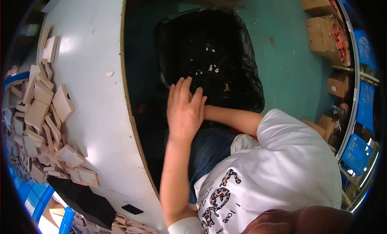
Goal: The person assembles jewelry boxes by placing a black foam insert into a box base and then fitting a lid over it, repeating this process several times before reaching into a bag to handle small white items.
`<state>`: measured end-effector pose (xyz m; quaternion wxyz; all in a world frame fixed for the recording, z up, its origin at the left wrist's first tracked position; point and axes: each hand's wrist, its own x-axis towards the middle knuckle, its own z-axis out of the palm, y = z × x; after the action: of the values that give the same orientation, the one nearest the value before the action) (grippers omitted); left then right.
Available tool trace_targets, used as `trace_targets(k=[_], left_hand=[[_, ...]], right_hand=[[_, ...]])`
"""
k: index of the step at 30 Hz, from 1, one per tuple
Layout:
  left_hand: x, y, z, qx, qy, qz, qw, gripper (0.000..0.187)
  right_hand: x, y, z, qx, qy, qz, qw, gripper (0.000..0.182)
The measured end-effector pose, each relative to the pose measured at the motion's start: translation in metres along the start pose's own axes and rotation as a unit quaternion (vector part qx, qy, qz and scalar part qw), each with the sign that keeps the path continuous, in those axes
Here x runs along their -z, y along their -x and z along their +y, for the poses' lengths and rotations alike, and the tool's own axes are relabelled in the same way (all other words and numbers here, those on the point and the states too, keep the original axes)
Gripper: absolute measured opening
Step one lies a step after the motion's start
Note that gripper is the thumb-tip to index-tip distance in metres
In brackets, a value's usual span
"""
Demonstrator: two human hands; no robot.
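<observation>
My left hand is held palm down over the near edge of an opened black plastic bag, its fingers stretched out and slightly apart. My right forearm comes in from the right, and the right hand lies mostly hidden beneath the left one. Whether the right hand holds anything cannot be seen. Inside the bag lie small white scraps, some of them half-moon shaped. A similar pale half-moon chip rests on the white table to my left.
Flat beige box-like pieces are heaped along the table's far left side, some notched. Nearby are a black sheet and a small black rectangle. Cardboard boxes, one holding red pieces, and blue crates line the right side.
</observation>
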<state>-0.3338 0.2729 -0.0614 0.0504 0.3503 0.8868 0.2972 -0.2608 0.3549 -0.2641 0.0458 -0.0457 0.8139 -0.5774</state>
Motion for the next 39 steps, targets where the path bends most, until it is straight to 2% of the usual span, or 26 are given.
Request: trace_targets(k=[2, 3, 6, 7, 10, 12, 14, 15, 17, 19, 22, 25, 28, 31, 32, 34, 35, 38, 39], left_hand=[[-0.040, 0.023, -0.003, 0.078, -0.072, -0.008, 0.994, 0.039], [-0.063, 0.043, -0.016, 0.141, -0.054, -0.043, 0.988, 0.050], [-0.083, 0.091, -0.042, 0.243, 0.058, -0.102, 0.963, 0.058], [-0.080, 0.095, -0.047, 0.235, 0.046, -0.146, 0.960, 0.065], [-0.086, 0.093, -0.046, 0.240, 0.076, -0.085, 0.964, 0.070], [-0.083, 0.088, -0.044, 0.272, 0.076, -0.108, 0.953, 0.072], [-0.077, 0.084, -0.039, 0.291, 0.108, -0.122, 0.943, 0.073], [-0.078, 0.085, -0.039, 0.292, 0.110, -0.119, 0.942, 0.074], [-0.078, 0.086, -0.041, 0.298, 0.111, -0.110, 0.942, 0.077], [-0.077, 0.088, -0.044, 0.292, 0.124, -0.111, 0.942, 0.076], [-0.079, 0.094, -0.048, 0.277, 0.136, -0.096, 0.946, 0.074], [-0.080, 0.093, -0.050, 0.276, 0.143, -0.090, 0.946, 0.072], [-0.079, 0.092, -0.050, 0.285, 0.156, -0.083, 0.942, 0.072], [-0.080, 0.093, -0.052, 0.287, 0.164, -0.078, 0.940, 0.070], [-0.080, 0.093, -0.053, 0.286, 0.165, -0.079, 0.941, 0.069], [-0.082, 0.094, -0.056, 0.283, 0.179, -0.072, 0.940, 0.069], [-0.082, 0.095, -0.057, 0.282, 0.184, -0.068, 0.939, 0.068], [-0.079, 0.096, -0.057, 0.277, 0.198, -0.062, 0.938, 0.067], [-0.078, 0.095, -0.057, 0.280, 0.199, -0.065, 0.937, 0.067]], right_hand=[[-0.004, 0.014, -0.008, 0.060, 0.039, -0.031, 0.997, 0.049], [-0.004, 0.019, -0.010, 0.086, 0.053, -0.046, 0.994, 0.048], [0.022, 0.042, -0.014, 0.148, 0.056, -0.124, 0.980, 0.035], [0.034, 0.045, -0.013, 0.171, 0.055, -0.153, 0.972, 0.031], [0.073, 0.060, -0.002, -0.029, -0.149, -0.155, 0.976, 0.022], [0.079, 0.050, 0.036, -0.091, -0.170, -0.008, 0.981, 0.025], [0.089, 0.028, 0.074, -0.197, -0.026, 0.046, 0.979, 0.022], [0.091, 0.020, 0.104, -0.211, 0.034, 0.047, 0.976, 0.025], [0.088, 0.008, 0.137, -0.253, 0.181, 0.038, 0.950, 0.042], [0.074, -0.004, 0.139, -0.307, 0.351, 0.017, 0.885, 0.061], [0.064, -0.011, 0.132, -0.353, 0.412, -0.062, 0.838, 0.082], [0.059, -0.016, 0.129, -0.361, 0.389, -0.122, 0.839, 0.079], [0.070, -0.013, 0.133, -0.334, 0.278, -0.063, 0.899, 0.081], [0.076, -0.020, 0.136, -0.346, 0.170, 0.124, 0.914, 0.081], [0.072, -0.022, 0.135, -0.409, 0.052, 0.154, 0.898, 0.080], [0.054, -0.034, 0.133, -0.509, -0.185, 0.205, 0.816, 0.079], [0.041, -0.034, 0.146, -0.500, -0.208, 0.164, 0.824, 0.081], [0.008, -0.044, 0.148, -0.482, 0.067, 0.058, 0.872, 0.082], [0.003, -0.046, 0.146, -0.477, 0.065, 0.064, 0.874, 0.081]])
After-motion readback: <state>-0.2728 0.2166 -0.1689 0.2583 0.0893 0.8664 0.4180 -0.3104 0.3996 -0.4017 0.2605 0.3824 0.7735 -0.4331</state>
